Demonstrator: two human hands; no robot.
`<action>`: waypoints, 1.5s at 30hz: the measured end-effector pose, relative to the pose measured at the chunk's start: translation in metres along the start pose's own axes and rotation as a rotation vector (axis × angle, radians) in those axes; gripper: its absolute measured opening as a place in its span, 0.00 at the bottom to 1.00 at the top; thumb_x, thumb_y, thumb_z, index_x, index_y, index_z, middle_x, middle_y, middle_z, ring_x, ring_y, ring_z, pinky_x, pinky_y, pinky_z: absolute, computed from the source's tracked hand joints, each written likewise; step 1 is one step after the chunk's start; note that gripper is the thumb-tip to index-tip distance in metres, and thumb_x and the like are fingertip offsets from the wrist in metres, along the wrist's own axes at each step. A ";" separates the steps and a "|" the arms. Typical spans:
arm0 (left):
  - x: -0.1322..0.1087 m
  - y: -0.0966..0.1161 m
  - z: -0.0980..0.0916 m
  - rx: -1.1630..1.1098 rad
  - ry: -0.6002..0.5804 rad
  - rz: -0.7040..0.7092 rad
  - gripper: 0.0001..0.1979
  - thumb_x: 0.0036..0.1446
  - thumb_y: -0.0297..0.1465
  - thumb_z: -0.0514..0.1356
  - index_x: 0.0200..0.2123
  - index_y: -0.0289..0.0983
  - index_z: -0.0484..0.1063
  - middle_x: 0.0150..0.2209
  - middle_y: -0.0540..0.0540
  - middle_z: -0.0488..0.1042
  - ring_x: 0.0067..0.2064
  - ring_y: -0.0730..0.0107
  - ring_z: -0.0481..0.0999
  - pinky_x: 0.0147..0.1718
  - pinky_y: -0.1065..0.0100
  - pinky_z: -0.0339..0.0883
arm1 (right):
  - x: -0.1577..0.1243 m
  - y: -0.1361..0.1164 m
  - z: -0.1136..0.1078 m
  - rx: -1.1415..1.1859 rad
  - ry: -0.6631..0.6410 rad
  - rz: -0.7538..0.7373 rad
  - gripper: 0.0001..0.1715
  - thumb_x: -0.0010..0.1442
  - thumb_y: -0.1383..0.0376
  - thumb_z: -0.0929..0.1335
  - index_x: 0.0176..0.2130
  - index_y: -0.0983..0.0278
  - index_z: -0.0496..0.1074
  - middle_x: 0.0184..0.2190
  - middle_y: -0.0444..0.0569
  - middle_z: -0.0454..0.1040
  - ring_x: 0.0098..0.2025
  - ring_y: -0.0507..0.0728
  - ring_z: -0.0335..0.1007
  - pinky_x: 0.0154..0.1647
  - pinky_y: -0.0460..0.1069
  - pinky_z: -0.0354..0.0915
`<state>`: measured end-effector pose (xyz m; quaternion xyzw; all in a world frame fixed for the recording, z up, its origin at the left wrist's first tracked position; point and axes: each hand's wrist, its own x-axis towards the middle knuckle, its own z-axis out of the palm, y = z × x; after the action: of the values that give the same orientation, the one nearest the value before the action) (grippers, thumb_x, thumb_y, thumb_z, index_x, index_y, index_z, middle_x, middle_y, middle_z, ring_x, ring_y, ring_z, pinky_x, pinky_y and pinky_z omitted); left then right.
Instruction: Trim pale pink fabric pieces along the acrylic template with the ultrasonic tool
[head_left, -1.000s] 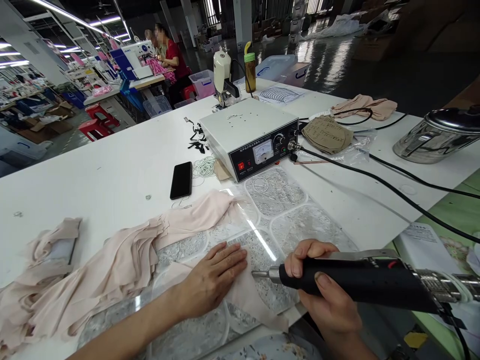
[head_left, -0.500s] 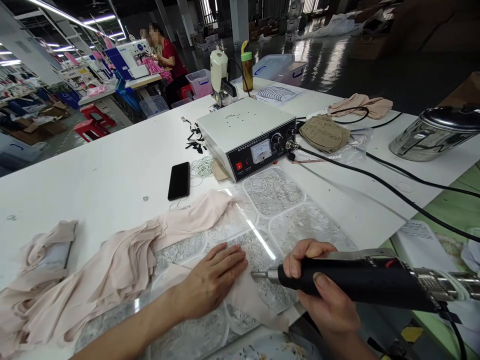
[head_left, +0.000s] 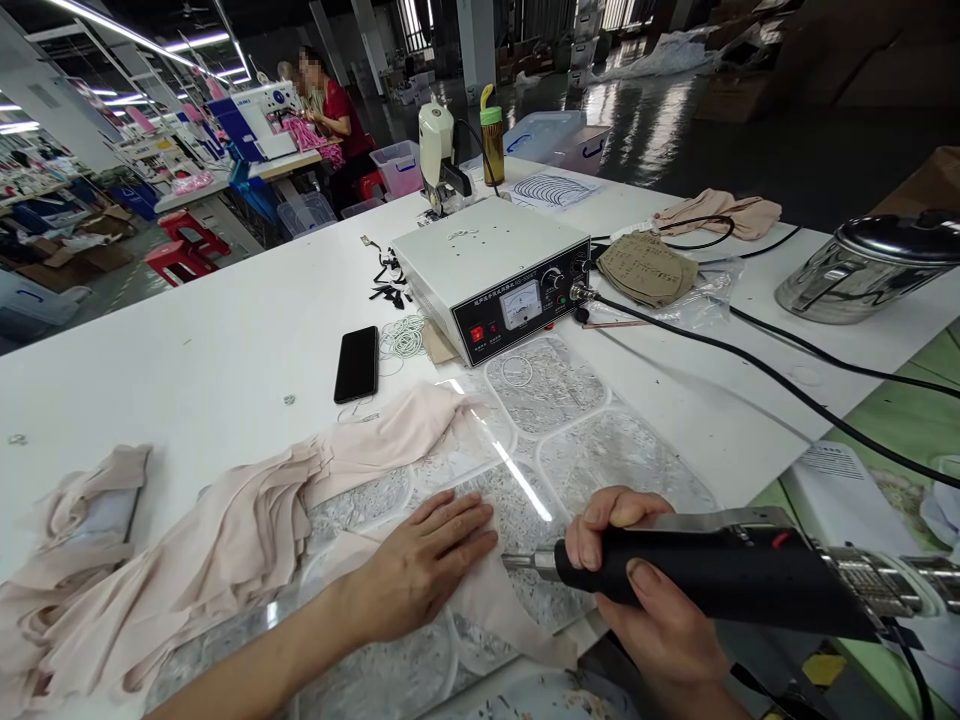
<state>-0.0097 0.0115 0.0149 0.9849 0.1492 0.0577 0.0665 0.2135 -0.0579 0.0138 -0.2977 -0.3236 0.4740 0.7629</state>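
Note:
My left hand [head_left: 431,555] lies flat, fingers stretched out, on a pale pink fabric piece [head_left: 495,605] spread over a clear patterned mat [head_left: 570,385]. My right hand [head_left: 645,590] is wrapped round a black handheld ultrasonic cutter [head_left: 697,570]. The cutter lies nearly level, its metal tip pointing left and meeting the fabric's edge just right of my left fingers; whether it presses on the cloth I cannot tell. Left of my left hand, a heap of layered pink fabric pieces [head_left: 255,520] rests partly on the mat.
Behind the mat stands a white generator box [head_left: 487,260] with a dial, a black cable [head_left: 750,355] running right from it. A phone [head_left: 356,364] and coiled thin cord [head_left: 405,337] lie to its left. A steel pot [head_left: 847,275] and brown card templates [head_left: 649,268] sit at right.
My right hand and the cutter have shifted very slightly, the tip sitting a little lower along the fabric's edge. My left hand stays nearly in place.

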 end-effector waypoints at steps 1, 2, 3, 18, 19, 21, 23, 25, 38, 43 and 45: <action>0.000 0.000 0.000 0.001 -0.008 0.002 0.20 0.67 0.24 0.48 0.60 0.33 0.63 0.61 0.36 0.64 0.65 0.53 0.58 0.61 0.50 0.59 | 0.000 0.000 0.000 0.002 -0.002 0.002 0.07 0.58 0.60 0.67 0.37 0.59 0.69 0.31 0.43 0.64 0.25 0.49 0.66 0.26 0.49 0.67; 0.000 -0.001 0.000 0.001 -0.014 0.004 0.19 0.67 0.24 0.48 0.60 0.34 0.63 0.61 0.36 0.64 0.65 0.53 0.59 0.61 0.49 0.59 | 0.000 0.000 0.000 0.003 -0.003 0.006 0.07 0.58 0.60 0.67 0.37 0.59 0.69 0.31 0.43 0.64 0.25 0.49 0.66 0.26 0.49 0.67; -0.001 -0.001 0.000 0.001 -0.018 0.006 0.19 0.67 0.24 0.48 0.60 0.34 0.64 0.61 0.36 0.64 0.65 0.52 0.59 0.61 0.49 0.59 | 0.000 0.000 0.000 0.004 -0.004 0.013 0.06 0.58 0.60 0.67 0.37 0.59 0.68 0.31 0.43 0.64 0.25 0.49 0.66 0.26 0.49 0.67; -0.001 -0.001 -0.001 -0.002 -0.024 0.024 0.21 0.65 0.22 0.49 0.60 0.35 0.64 0.61 0.35 0.63 0.66 0.50 0.58 0.60 0.47 0.60 | -0.002 -0.002 -0.002 0.014 -0.008 0.033 0.07 0.58 0.59 0.67 0.37 0.59 0.69 0.31 0.44 0.64 0.25 0.49 0.65 0.26 0.49 0.67; -0.001 -0.002 -0.001 -0.004 -0.019 0.024 0.21 0.66 0.22 0.49 0.60 0.35 0.63 0.61 0.35 0.64 0.65 0.51 0.58 0.60 0.47 0.59 | 0.000 -0.002 -0.003 0.014 -0.005 0.026 0.07 0.58 0.60 0.68 0.37 0.59 0.69 0.31 0.44 0.64 0.25 0.49 0.65 0.26 0.49 0.67; -0.001 -0.002 0.000 -0.007 -0.015 0.022 0.21 0.66 0.23 0.48 0.61 0.35 0.62 0.61 0.35 0.64 0.66 0.53 0.58 0.61 0.48 0.58 | 0.004 -0.003 -0.004 0.006 0.011 0.000 0.07 0.57 0.60 0.68 0.37 0.59 0.69 0.31 0.44 0.64 0.25 0.49 0.65 0.25 0.49 0.67; -0.001 -0.002 0.000 -0.005 -0.021 0.021 0.21 0.66 0.23 0.48 0.61 0.35 0.62 0.61 0.36 0.64 0.66 0.54 0.58 0.62 0.49 0.57 | 0.009 -0.002 -0.005 -0.010 0.040 -0.050 0.07 0.57 0.61 0.68 0.37 0.60 0.69 0.31 0.44 0.64 0.24 0.49 0.65 0.25 0.49 0.67; -0.001 -0.002 0.000 0.000 -0.027 0.026 0.21 0.66 0.23 0.49 0.61 0.34 0.62 0.61 0.36 0.64 0.66 0.53 0.58 0.62 0.48 0.57 | 0.014 0.001 -0.005 -0.030 0.066 -0.098 0.07 0.56 0.61 0.68 0.36 0.60 0.69 0.31 0.44 0.64 0.24 0.49 0.65 0.25 0.49 0.67; 0.000 -0.003 0.002 -0.003 -0.010 0.039 0.21 0.67 0.23 0.47 0.62 0.27 0.58 0.61 0.35 0.64 0.66 0.55 0.57 0.64 0.48 0.54 | 0.026 0.022 -0.002 -0.144 0.017 -0.176 0.07 0.58 0.62 0.67 0.39 0.59 0.67 0.33 0.44 0.65 0.27 0.50 0.67 0.29 0.51 0.68; 0.002 -0.001 0.000 -0.005 0.010 0.042 0.20 0.68 0.22 0.46 0.61 0.27 0.59 0.60 0.34 0.65 0.65 0.55 0.59 0.63 0.48 0.56 | 0.027 0.022 -0.001 -0.131 0.008 -0.175 0.06 0.58 0.62 0.67 0.39 0.59 0.67 0.33 0.44 0.65 0.26 0.50 0.67 0.29 0.51 0.69; 0.002 -0.001 -0.001 -0.006 0.014 0.044 0.20 0.68 0.22 0.46 0.60 0.27 0.60 0.60 0.34 0.66 0.65 0.55 0.60 0.62 0.48 0.57 | 0.027 0.023 -0.001 -0.118 0.010 -0.181 0.06 0.58 0.63 0.67 0.39 0.59 0.68 0.34 0.44 0.65 0.26 0.50 0.67 0.29 0.51 0.69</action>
<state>-0.0081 0.0131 0.0164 0.9873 0.1280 0.0665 0.0669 0.2114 -0.0245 0.0016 -0.3140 -0.3727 0.3819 0.7853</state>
